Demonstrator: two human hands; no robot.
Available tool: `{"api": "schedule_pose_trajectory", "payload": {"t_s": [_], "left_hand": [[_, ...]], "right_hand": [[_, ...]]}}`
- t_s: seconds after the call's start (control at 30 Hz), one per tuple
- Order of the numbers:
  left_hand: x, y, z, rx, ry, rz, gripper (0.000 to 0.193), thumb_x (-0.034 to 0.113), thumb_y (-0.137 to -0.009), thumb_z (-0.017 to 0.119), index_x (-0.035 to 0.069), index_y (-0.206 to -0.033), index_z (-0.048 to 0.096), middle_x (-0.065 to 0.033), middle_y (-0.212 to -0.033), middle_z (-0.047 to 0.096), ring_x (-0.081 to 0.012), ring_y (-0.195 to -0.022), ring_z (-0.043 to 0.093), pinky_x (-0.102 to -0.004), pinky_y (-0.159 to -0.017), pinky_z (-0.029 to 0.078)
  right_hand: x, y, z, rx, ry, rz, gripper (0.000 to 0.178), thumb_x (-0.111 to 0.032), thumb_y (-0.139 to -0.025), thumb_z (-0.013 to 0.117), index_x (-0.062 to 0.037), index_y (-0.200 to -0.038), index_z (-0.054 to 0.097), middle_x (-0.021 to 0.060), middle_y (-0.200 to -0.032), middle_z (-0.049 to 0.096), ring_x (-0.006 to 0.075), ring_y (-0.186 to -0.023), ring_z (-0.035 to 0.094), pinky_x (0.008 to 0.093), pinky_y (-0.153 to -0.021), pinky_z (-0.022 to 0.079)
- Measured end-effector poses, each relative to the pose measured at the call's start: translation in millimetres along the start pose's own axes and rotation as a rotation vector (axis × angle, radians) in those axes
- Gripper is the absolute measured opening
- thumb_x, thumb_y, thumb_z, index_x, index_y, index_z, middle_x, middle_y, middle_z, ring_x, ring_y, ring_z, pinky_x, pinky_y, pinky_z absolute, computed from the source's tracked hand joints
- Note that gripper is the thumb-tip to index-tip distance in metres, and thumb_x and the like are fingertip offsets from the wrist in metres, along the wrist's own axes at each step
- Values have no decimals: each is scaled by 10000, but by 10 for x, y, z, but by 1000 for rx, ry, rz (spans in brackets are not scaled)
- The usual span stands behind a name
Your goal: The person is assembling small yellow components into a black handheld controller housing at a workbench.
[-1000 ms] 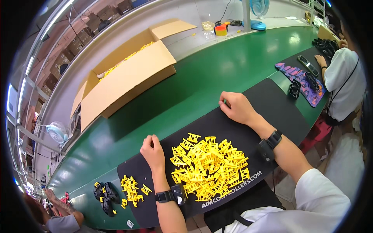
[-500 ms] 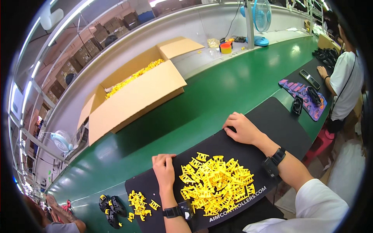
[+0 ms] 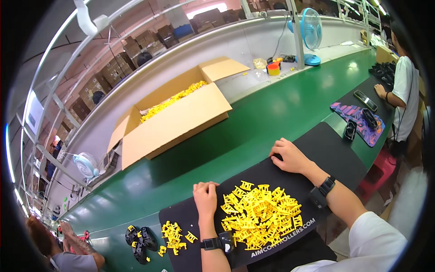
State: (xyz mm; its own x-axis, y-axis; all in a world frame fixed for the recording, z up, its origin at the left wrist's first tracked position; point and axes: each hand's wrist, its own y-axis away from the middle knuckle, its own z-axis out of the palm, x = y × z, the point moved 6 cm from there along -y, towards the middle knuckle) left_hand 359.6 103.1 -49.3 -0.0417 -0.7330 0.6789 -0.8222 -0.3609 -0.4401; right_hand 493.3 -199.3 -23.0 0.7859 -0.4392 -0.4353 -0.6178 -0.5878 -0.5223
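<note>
A black mat (image 3: 312, 149) lies across the green bench in front of me. At its far edge my left hand (image 3: 205, 197) is closed, its curled fingers on the rim. Further right, my right hand (image 3: 290, 156) also has its fingers bent down over that edge, thumb tucked toward them. The fingertips of both hands are partly hidden. Between my forearms sits a large heap of small yellow ladder-shaped plastic pieces (image 3: 260, 215). To the left of my left forearm is a smaller yellow pile (image 3: 172, 235), with black plastic shells (image 3: 144, 241) beside it.
An open cardboard box (image 3: 179, 120) holding more yellow pieces stands beyond the mat. A blue fan (image 3: 311, 29) and an orange-yellow tape roll (image 3: 273, 69) are at the back. At right, a co-worker (image 3: 403, 95) is beside a patterned mat (image 3: 358, 120); another person (image 3: 68, 249) is at lower left.
The whole view has shifted, so the scene sits slightly lower and further right. Both hands stay at the mat's far edge, and the yellow heaps look unchanged.
</note>
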Motion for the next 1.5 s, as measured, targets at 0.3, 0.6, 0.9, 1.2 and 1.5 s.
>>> {"api": "schedule_pose_trajectory", "payload": {"t_s": [0.3,0.6,0.9,1.2,1.5], "left_hand": [[39,55,-13,0,-61,25,182,170,-891,621,78,-849,772,-110,-914,663,-298,-968,577,-410,-918,438],[7,38,-28,23,-46,13,189,175,-879,620,79,-842,778,-109,-918,682,-303,-967,588,-417,-910,444],[-50,19,8,62,-71,90,185,132,-862,620,29,-792,756,-151,-868,686,-334,-899,597,-426,-868,465],[108,54,-88,37,-24,20,184,108,-884,602,24,-830,756,-142,-882,667,-323,-942,579,-412,-872,466],[114,54,4,-8,-181,77,145,157,-876,644,51,-843,736,-106,-926,669,-305,-967,588,-417,-902,429]], "right_hand": [[-66,56,-62,35,-5,40,122,-115,-835,681,-53,-940,694,95,-976,605,288,-999,562,413,-913,462],[-134,-11,-96,33,-21,32,96,-129,-813,680,-46,-859,697,106,-890,616,298,-930,572,411,-833,479],[-137,20,-106,46,14,16,118,-157,-793,671,-49,-838,685,112,-890,624,309,-932,585,427,-825,492],[-54,86,-5,35,33,8,145,-145,-838,660,-64,-953,696,105,-991,637,294,-1015,582,416,-894,478],[-27,98,36,-18,104,27,174,-205,-872,659,-77,-981,702,97,-1011,633,277,-1030,582,412,-907,462]]}}
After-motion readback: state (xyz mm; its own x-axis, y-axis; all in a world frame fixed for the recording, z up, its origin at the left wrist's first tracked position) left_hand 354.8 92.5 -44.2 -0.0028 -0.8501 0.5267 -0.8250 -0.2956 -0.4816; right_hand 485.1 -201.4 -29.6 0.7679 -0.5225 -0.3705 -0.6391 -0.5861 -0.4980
